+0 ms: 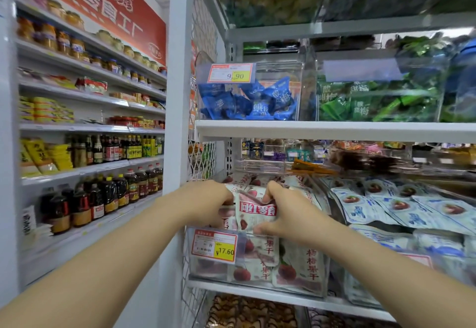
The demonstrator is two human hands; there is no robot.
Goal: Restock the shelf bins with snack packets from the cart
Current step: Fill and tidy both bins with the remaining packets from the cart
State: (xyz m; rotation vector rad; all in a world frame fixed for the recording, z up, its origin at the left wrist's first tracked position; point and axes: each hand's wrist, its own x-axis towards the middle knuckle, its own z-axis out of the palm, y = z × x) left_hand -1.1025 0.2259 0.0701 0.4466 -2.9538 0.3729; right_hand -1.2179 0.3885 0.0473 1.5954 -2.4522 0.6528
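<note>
A clear shelf bin (301, 289) with a yellow 17.60 price tag (215, 245) holds several white snack packets with red fruit pictures. Both my hands reach into its top. My right hand (286, 212) pinches a white packet with a red label (253, 212) between thumb and fingers. My left hand (206, 203) curls over the left side of the same packets, its fingertips hidden among them. The cart is out of view.
A bin of pale blue packets (401, 206) sits to the right. Above are bins of dark blue packets (247, 101) and green packets (373, 98). A white upright post (177, 96) divides this unit from shelves of bottles (108, 196) and jars on the left.
</note>
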